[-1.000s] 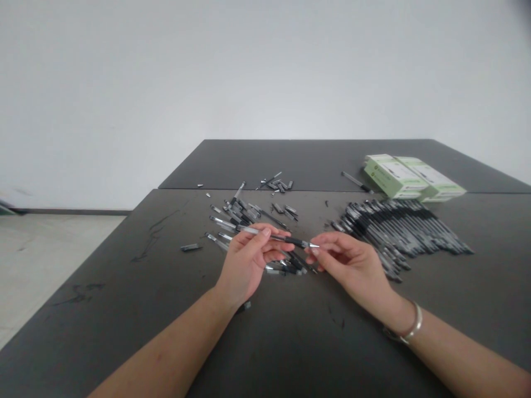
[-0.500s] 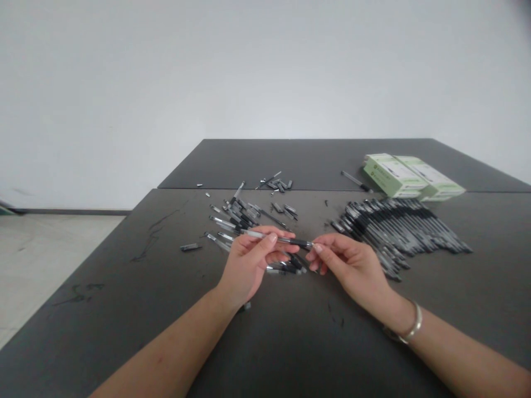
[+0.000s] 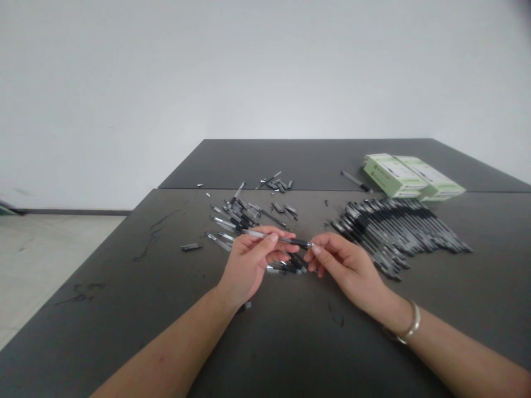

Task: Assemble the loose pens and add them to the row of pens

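Note:
A gel pen [image 3: 286, 240] with a clear barrel and black grip lies level between my two hands, above the table. My left hand [image 3: 251, 260] is closed round its barrel, thumb on top. At the tip end, the thumb and fingertips of my right hand [image 3: 342, 260] pinch the pen's silvery point. Whether a separate small tip piece is in that pinch, I cannot tell. Behind and below my left hand spreads a loose heap of pen parts [image 3: 236, 215], partly hidden by the hand.
A neat row of capped black pens [image 3: 398, 226] lies to the right. Beyond it stand two green and white boxes [image 3: 398, 177] beside a single pen [image 3: 354, 181]. Loose pen caps [image 3: 280, 185] lie farther back. One cap [image 3: 191, 247] lies at left on the dark table [image 3: 124, 326].
My right hand has shifted very slightly left along the pen's tip, its fingers still pinched. My left hand and the pen stay almost where they were.

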The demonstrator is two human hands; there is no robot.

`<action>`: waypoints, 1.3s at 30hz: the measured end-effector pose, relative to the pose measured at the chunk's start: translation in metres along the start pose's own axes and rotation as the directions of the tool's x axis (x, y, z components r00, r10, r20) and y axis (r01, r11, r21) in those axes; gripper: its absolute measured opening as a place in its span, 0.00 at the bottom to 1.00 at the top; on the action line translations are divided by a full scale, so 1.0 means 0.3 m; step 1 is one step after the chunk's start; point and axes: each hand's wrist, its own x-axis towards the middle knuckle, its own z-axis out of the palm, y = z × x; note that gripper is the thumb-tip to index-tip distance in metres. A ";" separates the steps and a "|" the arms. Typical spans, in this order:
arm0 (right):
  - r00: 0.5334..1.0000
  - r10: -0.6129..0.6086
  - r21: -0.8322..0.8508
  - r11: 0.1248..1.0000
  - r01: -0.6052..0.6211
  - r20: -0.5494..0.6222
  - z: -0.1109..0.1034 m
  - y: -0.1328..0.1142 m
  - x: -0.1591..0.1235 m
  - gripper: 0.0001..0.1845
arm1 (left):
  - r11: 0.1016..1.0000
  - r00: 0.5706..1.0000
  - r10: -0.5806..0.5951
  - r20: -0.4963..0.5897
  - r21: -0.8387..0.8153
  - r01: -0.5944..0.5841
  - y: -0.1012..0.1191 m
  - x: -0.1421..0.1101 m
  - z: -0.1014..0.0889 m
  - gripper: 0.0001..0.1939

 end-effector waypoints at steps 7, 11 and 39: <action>0.998 0.059 -0.032 0.998 -0.058 0.035 0.003 -0.015 0.004 0.26 | 1.000 1.000 -0.018 0.021 -0.004 0.018 0.003 -0.003 0.005 0.05; 0.999 0.035 0.024 0.999 -0.036 0.027 -0.003 -0.006 0.003 0.19 | 1.000 1.000 -0.016 -0.003 -0.011 0.016 0.004 -0.001 0.006 0.05; 1.000 0.023 -0.090 0.996 -0.021 0.020 -0.006 -0.006 0.003 0.23 | 0.999 0.998 -0.054 0.009 -0.001 0.054 0.002 0.000 0.009 0.06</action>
